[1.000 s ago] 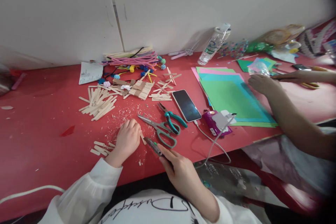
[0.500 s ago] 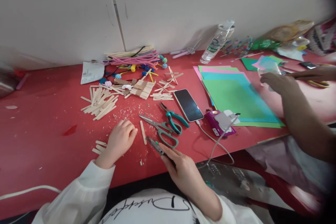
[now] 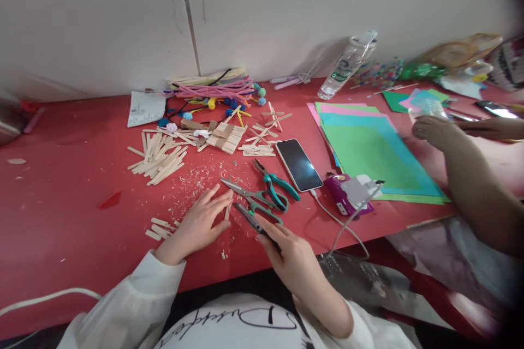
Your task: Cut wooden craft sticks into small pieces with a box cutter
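Note:
My left hand (image 3: 203, 224) lies over the red table with its fingers stretched out and apart. Its fingertips reach over a wooden craft stick (image 3: 227, 212), whose upper part they hide. In my right hand (image 3: 286, 251) is a utility knife (image 3: 249, 219), its blade pointing up and left, close to the stick's right side. Just beyond the knife lie scissors (image 3: 250, 196) with grey-green handles and teal-handled pliers (image 3: 273, 188). A few short stick pieces (image 3: 159, 229) rest beside my left wrist. Small wood shavings (image 3: 196, 174) are scattered around.
Loose craft sticks (image 3: 158, 158) and a taped stick bundle (image 3: 227, 138) lie farther back, before pipe cleaners (image 3: 213, 87). At right are a phone (image 3: 298, 164), a charging cable (image 3: 341, 229), coloured paper (image 3: 376, 147) and a bottle (image 3: 346, 68). Another person's hand (image 3: 436, 131) holds clear plastic.
My left hand has gone from curled to stretched out, moving right over the craft stick. The knife stays in my right hand beside it. The view has shifted slightly.

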`<state>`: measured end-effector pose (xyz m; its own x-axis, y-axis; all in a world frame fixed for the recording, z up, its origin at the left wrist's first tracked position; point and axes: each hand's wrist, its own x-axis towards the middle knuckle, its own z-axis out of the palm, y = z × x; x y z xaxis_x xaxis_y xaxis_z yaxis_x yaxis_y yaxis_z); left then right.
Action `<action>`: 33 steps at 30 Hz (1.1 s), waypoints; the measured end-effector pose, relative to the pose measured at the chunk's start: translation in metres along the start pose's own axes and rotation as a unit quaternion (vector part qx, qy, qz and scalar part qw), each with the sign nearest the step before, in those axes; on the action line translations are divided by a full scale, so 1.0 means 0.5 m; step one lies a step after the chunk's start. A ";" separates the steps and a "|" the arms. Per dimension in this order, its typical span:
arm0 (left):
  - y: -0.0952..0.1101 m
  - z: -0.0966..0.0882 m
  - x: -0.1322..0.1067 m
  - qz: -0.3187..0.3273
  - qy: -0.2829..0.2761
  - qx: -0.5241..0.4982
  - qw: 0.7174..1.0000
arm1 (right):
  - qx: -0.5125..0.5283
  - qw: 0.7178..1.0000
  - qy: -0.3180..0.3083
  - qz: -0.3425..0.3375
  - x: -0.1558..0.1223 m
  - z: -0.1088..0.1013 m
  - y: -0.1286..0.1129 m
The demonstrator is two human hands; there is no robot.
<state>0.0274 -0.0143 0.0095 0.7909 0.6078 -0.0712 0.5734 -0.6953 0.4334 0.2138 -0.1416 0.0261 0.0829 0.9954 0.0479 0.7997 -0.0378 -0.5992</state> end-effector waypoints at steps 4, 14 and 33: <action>0.001 -0.011 -0.003 0.006 -0.025 -0.049 0.998 | -0.004 1.000 -0.014 -0.007 -0.003 -0.003 -0.004; 0.006 -0.013 0.001 0.014 -0.045 -0.058 0.997 | -0.087 0.995 -0.036 -0.031 0.001 -0.020 -0.009; 0.003 -0.007 0.003 0.031 -0.057 -0.044 0.997 | -0.273 0.912 -0.209 -0.226 0.097 -0.094 -0.031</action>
<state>0.0288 -0.0131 0.0132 0.8466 0.5131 -0.1413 0.5051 -0.6908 0.5174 0.2333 -0.0969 0.0754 -0.4703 0.8629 -0.1851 0.8825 0.4594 -0.1010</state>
